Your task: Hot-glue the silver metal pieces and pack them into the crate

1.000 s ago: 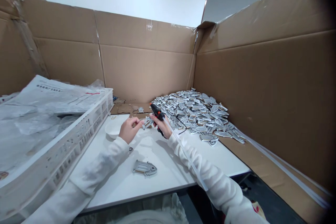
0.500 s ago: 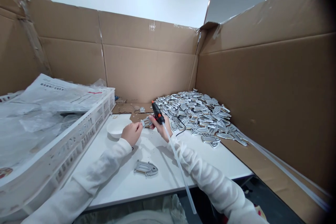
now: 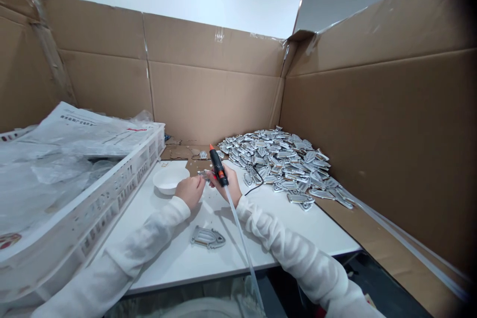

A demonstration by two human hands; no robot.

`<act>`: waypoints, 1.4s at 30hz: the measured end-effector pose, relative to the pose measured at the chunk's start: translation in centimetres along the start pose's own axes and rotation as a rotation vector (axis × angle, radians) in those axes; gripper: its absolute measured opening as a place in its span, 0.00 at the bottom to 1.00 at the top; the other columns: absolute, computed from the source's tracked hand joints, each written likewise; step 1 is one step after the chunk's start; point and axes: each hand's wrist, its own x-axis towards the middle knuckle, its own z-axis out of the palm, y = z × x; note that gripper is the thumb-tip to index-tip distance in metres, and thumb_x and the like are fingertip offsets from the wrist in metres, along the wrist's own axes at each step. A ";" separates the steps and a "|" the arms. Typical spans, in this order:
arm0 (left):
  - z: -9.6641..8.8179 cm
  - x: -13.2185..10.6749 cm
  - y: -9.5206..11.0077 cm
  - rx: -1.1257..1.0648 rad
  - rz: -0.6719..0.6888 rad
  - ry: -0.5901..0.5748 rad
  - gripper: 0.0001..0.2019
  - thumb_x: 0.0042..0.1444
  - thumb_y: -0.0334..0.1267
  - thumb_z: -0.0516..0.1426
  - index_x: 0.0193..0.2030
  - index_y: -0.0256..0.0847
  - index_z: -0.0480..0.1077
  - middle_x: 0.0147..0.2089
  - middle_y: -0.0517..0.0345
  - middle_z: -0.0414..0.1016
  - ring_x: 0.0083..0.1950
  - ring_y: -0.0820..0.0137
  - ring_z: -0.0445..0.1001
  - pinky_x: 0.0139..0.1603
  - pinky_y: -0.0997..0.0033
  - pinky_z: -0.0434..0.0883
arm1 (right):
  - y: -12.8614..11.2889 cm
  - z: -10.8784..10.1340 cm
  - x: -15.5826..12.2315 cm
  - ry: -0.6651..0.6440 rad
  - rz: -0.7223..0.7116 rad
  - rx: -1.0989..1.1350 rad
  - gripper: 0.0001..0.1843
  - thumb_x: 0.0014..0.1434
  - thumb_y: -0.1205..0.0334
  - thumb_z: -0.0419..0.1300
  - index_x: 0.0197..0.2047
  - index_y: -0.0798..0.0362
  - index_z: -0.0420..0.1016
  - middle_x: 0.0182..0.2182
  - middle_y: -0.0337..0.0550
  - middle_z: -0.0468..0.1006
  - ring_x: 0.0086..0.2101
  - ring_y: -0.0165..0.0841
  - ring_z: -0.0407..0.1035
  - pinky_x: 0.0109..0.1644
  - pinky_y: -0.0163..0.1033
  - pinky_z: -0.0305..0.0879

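My right hand is closed round a black glue gun with an orange tip pointing up and away; a clear glue stick trails from its back toward me. My left hand is closed beside it, pinching a small grey metal part between the two hands. Both hands hover over the white table. Another grey metal part lies flat on the table nearer to me.
A heap of several grey metal parts lies at the back right. A white bowl sits left of my hands. A white crate with plastic bags and paper stands on the left. Cardboard walls enclose the table.
The glue gun has tilted more upright, its tip swinging away from the part. Both hands have drawn slightly nearer to me, and the left hand has closed on the small part.
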 end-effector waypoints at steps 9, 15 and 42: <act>-0.1 0.0 -0.2 -0.004 0.083 -0.029 0.17 0.59 0.35 0.38 0.37 0.39 0.67 0.36 0.49 0.74 0.38 0.63 0.72 0.35 0.69 0.61 | -0.3 -0.2 0.2 -0.032 0.045 0.020 0.17 0.48 0.48 0.57 0.30 0.53 0.61 0.22 0.35 0.65 0.19 0.26 0.63 0.22 0.33 0.64; -0.1 0.2 -0.3 -0.131 0.076 0.015 0.20 0.60 0.41 0.37 0.31 0.40 0.67 0.29 0.52 0.73 0.33 0.65 0.71 0.31 0.71 0.57 | -0.6 -0.5 0.4 -0.025 0.061 0.027 0.18 0.46 0.47 0.58 0.30 0.53 0.61 0.21 0.36 0.67 0.18 0.27 0.64 0.22 0.33 0.63; 1.2 2.1 -1.9 -1.125 -0.097 0.193 0.17 0.53 0.48 0.46 0.37 0.34 0.65 0.23 0.55 0.73 0.14 0.78 0.55 0.18 0.78 0.57 | -1.1 -2.0 1.0 -0.008 0.239 -0.016 0.23 0.51 0.41 0.50 0.25 0.54 0.66 0.17 0.37 0.66 0.16 0.25 0.58 0.19 0.32 0.55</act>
